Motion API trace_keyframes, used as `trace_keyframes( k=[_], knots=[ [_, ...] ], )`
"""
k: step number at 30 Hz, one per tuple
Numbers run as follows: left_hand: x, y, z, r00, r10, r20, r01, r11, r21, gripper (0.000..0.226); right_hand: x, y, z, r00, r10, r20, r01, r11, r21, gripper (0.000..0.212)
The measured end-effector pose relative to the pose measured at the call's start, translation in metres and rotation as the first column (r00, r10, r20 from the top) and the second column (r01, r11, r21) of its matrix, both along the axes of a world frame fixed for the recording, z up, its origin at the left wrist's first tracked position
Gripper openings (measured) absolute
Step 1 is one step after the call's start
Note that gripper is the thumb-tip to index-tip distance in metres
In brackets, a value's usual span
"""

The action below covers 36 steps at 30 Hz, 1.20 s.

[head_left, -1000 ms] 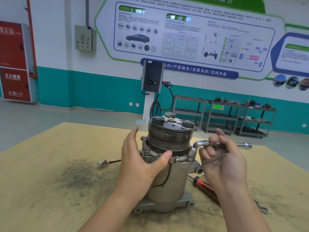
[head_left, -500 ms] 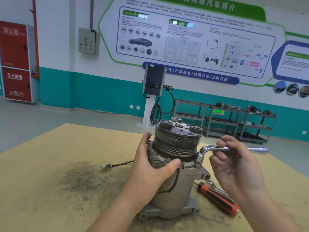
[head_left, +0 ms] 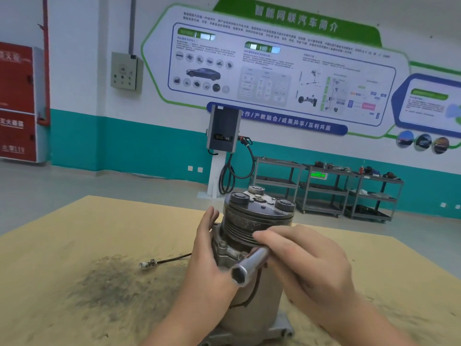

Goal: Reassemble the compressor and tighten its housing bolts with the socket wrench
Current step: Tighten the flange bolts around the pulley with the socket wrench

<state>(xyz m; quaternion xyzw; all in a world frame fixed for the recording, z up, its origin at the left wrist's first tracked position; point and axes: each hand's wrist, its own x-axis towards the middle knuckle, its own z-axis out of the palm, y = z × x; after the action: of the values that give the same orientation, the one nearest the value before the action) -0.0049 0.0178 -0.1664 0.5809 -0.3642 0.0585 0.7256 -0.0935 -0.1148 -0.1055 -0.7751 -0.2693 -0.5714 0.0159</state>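
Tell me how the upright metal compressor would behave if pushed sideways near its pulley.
The grey metal compressor looks heavy and stiff, being a solid cast body. Standing tall on a narrow flanged base, it may tip rather than slide. The left hand bracing it suggests so.

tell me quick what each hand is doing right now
Left hand: open, fingers straight, steadying the compressor.
Right hand: gripping the socket wrench.
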Motion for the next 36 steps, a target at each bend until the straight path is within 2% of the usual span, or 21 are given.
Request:
trace_keyframes(
  k=[2,4,5,7,8,10,13,16,18,24,28,31,36],
  knots=[
    [0.003,-0.003,-0.002,0.999,0.033,0.009,-0.033,0.999,-0.020,0.087,0.001,-0.006,0.004,0.998,0.036,0.042,-0.037,0.998,0.041,0.014],
    [0.006,-0.005,-0.003,0.997,0.070,-0.011,-0.071,0.997,-0.044,0.082,0.001,-0.009,0.006,0.986,0.150,0.075,-0.164,0.956,0.243,0.010],
    [0.007,-0.005,-0.003,0.996,0.091,-0.006,-0.091,0.995,-0.038,0.080,0.001,-0.009,0.007,0.967,0.239,0.091,-0.255,0.887,0.385,0.010],
    [0.008,-0.004,-0.005,0.992,0.125,0.029,-0.125,0.992,-0.007,0.076,-0.002,-0.009,0.010,0.906,0.405,0.121,-0.375,0.642,0.669,0.007],
    [0.009,-0.003,-0.005,0.989,0.136,0.051,-0.137,0.991,-0.001,0.074,-0.004,-0.012,0.013,0.877,0.462,0.135,-0.377,0.485,0.789,0.003],
    [0.013,-0.003,-0.007,0.984,0.160,0.079,-0.158,0.987,-0.024,0.073,-0.007,-0.022,0.019,0.831,0.534,0.159,-0.308,0.202,0.930,0.009],
    [0.014,-0.005,-0.011,0.988,0.147,0.048,-0.144,0.988,-0.057,0.075,-0.007,-0.036,0.021,0.775,0.593,0.217,-0.208,-0.085,0.974,0.015],
    [0.007,-0.007,-0.007,0.991,0.130,0.043,-0.126,0.989,-0.082,0.074,-0.004,-0.043,0.019,0.707,0.649,0.280,-0.139,-0.260,0.956,0.013],
    [0.005,-0.006,-0.007,0.991,0.123,0.047,-0.118,0.989,-0.092,0.075,-0.005,-0.041,0.018,0.665,0.685,0.298,-0.112,-0.304,0.946,0.012],
    [0.022,-0.003,-0.014,0.993,0.092,0.076,-0.078,0.984,-0.163,0.076,-0.002,-0.039,0.018,0.583,0.761,0.285,-0.013,-0.342,0.940,0.010],
    [0.021,-0.005,-0.012,0.989,0.104,0.105,-0.086,0.983,-0.163,0.064,-0.003,-0.048,0.021,0.493,0.823,0.282,0.097,-0.374,0.922,0.011],
    [0.021,-0.002,-0.012,0.990,0.104,0.094,-0.091,0.987,-0.133,0.064,-0.002,-0.046,0.021,0.497,0.830,0.254,0.132,-0.362,0.923,0.008],
    [0.015,-0.005,-0.010,0.971,0.209,0.115,-0.189,0.968,-0.163,0.053,-0.004,-0.045,0.022,0.499,0.817,0.288,0.114,-0.391,0.913,0.011]
  ],
)
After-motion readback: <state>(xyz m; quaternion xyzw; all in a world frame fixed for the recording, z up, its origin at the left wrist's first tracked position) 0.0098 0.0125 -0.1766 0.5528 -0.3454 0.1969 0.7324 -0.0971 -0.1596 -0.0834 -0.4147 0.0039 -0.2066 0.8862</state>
